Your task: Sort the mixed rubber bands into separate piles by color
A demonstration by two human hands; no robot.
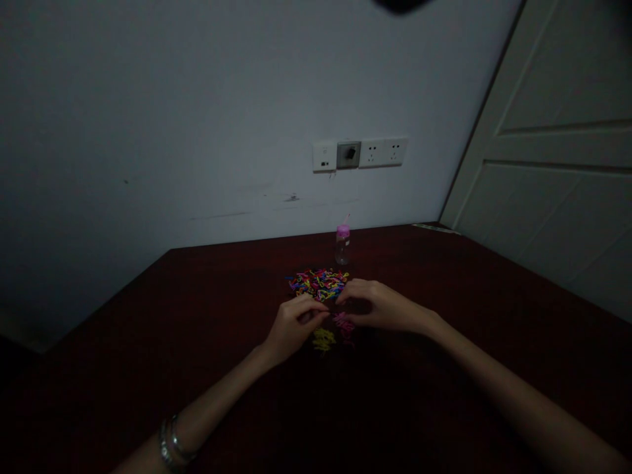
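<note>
A mixed pile of small, thin, loop-shaped pieces, perhaps paper clips (pixel 318 283), lies on the dark red table in many colours. Nearer to me are a small yellow heap (pixel 323 340) and, right of it, a pink heap (pixel 343 322). My left hand (pixel 292 327) is just in front of the mixed pile, its thumb and forefinger pinched together; whatever is between the tips is too small to make out. Over the pink heap, my right hand (pixel 378 305) has thumb and fingers apart, with nothing visible between them.
Behind the mixed pile stands a clear bottle (pixel 342 249) with a pink cap. The table (pixel 212 289) meets a pale wall carrying a row of sockets (pixel 378 153). A white panelled door (pixel 548 197) borders the right side. The light is dim.
</note>
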